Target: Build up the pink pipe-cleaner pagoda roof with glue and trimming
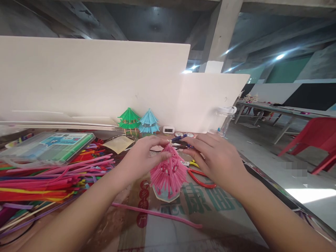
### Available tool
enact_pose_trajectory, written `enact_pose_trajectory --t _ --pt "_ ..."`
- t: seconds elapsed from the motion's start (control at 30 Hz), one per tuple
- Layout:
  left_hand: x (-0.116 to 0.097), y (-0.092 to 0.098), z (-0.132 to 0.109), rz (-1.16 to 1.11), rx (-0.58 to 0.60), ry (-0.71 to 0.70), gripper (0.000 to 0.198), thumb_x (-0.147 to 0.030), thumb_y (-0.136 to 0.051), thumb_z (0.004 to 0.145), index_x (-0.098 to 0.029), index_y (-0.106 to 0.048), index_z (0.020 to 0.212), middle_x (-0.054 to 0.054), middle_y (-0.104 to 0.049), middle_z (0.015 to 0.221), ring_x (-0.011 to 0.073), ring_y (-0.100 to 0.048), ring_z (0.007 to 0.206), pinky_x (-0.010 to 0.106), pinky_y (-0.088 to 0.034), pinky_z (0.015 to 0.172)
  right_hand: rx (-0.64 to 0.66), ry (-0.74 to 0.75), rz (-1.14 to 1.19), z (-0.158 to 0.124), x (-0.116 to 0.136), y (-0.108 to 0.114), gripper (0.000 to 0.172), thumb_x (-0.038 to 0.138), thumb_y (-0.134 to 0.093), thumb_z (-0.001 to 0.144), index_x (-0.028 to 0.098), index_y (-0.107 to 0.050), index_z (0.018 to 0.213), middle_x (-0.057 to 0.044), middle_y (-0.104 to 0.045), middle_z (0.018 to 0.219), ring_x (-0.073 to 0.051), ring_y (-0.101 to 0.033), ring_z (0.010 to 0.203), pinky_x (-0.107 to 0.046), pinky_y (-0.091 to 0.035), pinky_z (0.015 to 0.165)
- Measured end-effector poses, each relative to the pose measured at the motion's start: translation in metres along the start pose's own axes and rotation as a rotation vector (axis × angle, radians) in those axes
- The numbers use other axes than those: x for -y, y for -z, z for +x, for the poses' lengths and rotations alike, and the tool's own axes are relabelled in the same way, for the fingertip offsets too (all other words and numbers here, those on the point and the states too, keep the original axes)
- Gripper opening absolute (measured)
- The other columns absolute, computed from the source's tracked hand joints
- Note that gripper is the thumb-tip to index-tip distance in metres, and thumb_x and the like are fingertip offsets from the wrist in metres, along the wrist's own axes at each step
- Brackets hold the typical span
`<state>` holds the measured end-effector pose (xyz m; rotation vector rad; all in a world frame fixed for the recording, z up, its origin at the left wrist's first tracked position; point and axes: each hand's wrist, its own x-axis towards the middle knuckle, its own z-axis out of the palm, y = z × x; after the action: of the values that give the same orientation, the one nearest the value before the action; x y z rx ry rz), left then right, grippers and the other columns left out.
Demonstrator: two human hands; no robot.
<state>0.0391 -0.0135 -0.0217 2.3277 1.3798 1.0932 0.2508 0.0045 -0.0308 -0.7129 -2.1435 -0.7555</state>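
Observation:
A pink pagoda-like model, made of fuzzy pipe cleaners in two tiers, stands on a small pale base in front of me. My left hand is closed with thumb and fingers around its pointed top. Beside that tip, my right hand is curled around a dark tool with blue handles; its exact kind is hard to make out, and the palm hides part of it. One loose pink pipe cleaner lies on the table nearer to me. Red-handled pliers rest just under my right hand.
Many coloured pipe cleaners spread over the left side, beneath a clear plastic case. Behind stand a green model, a blue model and a small digital clock. A clear jar stands back right, before white boards.

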Motion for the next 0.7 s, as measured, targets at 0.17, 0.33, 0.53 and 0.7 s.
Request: enact_pose_trajectory --t 0.17,0.33,0.53,0.7 --pt "-0.002 0.001 -0.001 -0.015 -0.131 -0.029 0.024 -0.037 -0.063 0.079 -0.021 -0.065 0.097 0.002 -0.064 0.098 0.0191 -0.058 0.095 0.032 -0.045 0.086 -0.02 0.024 0.027 0.0 0.003 0.002 0.022 0.027 -0.052 0.092 0.013 -0.063 0.104 -0.007 -0.068 0.083 -0.021 -0.061 0.077 -0.033 -0.043 0.07" --pt "-0.009 0.003 -0.003 -0.005 -0.123 -0.108 0.017 -0.032 -0.056 0.085 -0.02 -0.063 0.075 0.0 -0.061 0.08 0.0163 -0.056 0.083 0.029 -0.043 0.08 -0.041 0.057 0.06 -0.001 0.007 0.002 0.023 0.028 -0.052 0.092 0.013 -0.062 0.107 -0.008 -0.069 0.087 -0.021 -0.061 0.079 -0.033 -0.043 0.068" --pt "-0.003 0.012 -0.002 0.043 -0.176 -0.049 0.031 -0.036 -0.038 0.093 -0.019 -0.049 0.071 -0.001 -0.051 0.072 0.0139 -0.05 0.072 0.026 -0.04 0.067 -0.071 0.04 0.028 0.001 0.002 0.006 0.021 0.025 -0.054 0.091 0.011 -0.063 0.103 -0.007 -0.067 0.08 -0.02 -0.06 0.075 -0.033 -0.044 0.069" --pt "0.01 0.014 0.004 0.071 -0.279 0.02 0.02 -0.033 -0.045 0.088 -0.017 -0.054 0.096 0.003 -0.058 0.089 0.0175 -0.055 0.088 0.03 -0.044 0.078 -0.072 0.012 -0.007 0.002 -0.004 0.01 0.021 0.028 -0.052 0.092 0.012 -0.064 0.101 -0.007 -0.068 0.079 -0.02 -0.06 0.073 -0.031 -0.043 0.066"
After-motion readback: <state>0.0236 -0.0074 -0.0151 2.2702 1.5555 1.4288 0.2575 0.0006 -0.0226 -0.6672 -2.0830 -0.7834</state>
